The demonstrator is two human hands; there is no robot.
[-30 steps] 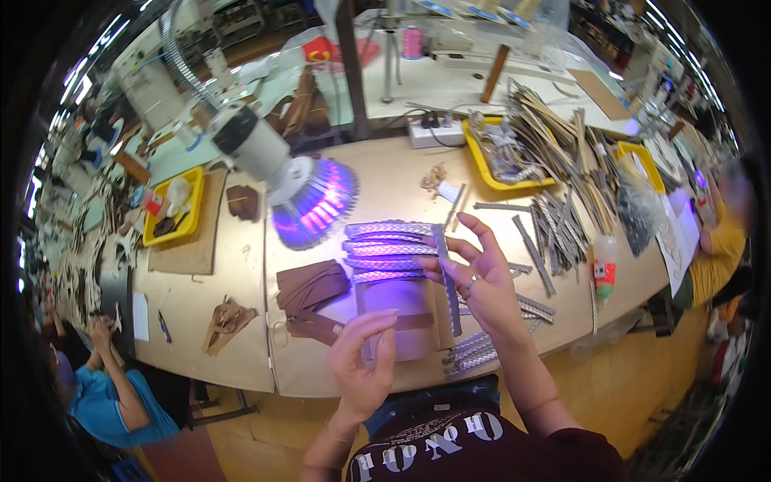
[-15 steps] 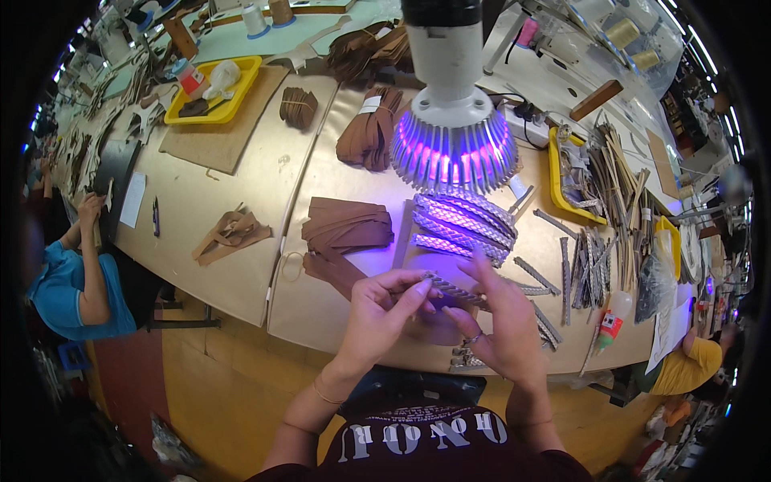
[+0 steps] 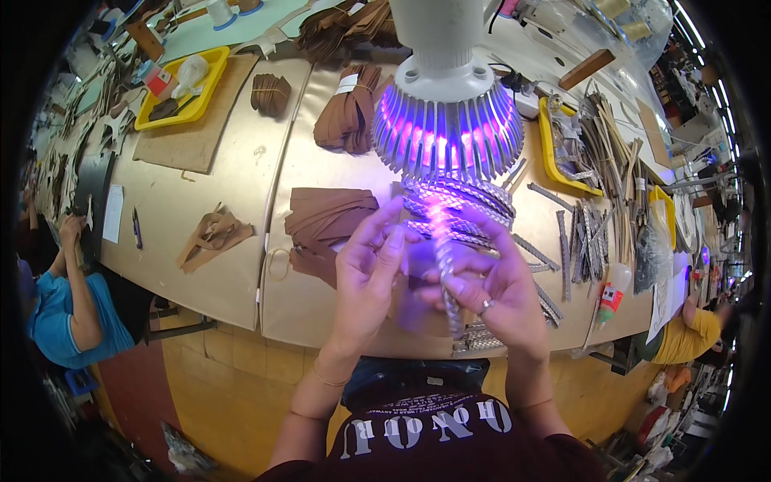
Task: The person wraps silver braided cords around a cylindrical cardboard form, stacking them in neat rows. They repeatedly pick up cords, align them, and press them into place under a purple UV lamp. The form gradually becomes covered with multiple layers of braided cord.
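Under the lamp, my right hand [image 3: 502, 293] pinches a grey braided strap [image 3: 447, 281] between thumb and fingers. The strap stands nearly upright in the picture, its upper end lit pink and smeared by motion. To its left, my left hand [image 3: 365, 277] is raised with thumb and forefinger apart; nothing shows between them. A bundle of braided straps [image 3: 498, 205] lies just beyond my hands, partly covered by the glowing lamp head [image 3: 448, 128]. A stack of brown leather strips [image 3: 329, 217] is beside my left hand.
Yellow trays stand at the back left [image 3: 217, 68] and right [image 3: 550, 153]. Loose braided pieces [image 3: 590, 241] and a glue bottle [image 3: 614, 293] lie to the right. A pen [image 3: 137, 229] and tan scraps [image 3: 215, 239] are left. Co-workers sit at both sides.
The strap has swung from lying across between both hands to nearly upright in my right hand. My left hand has let go and moved left. The view has shifted slightly.
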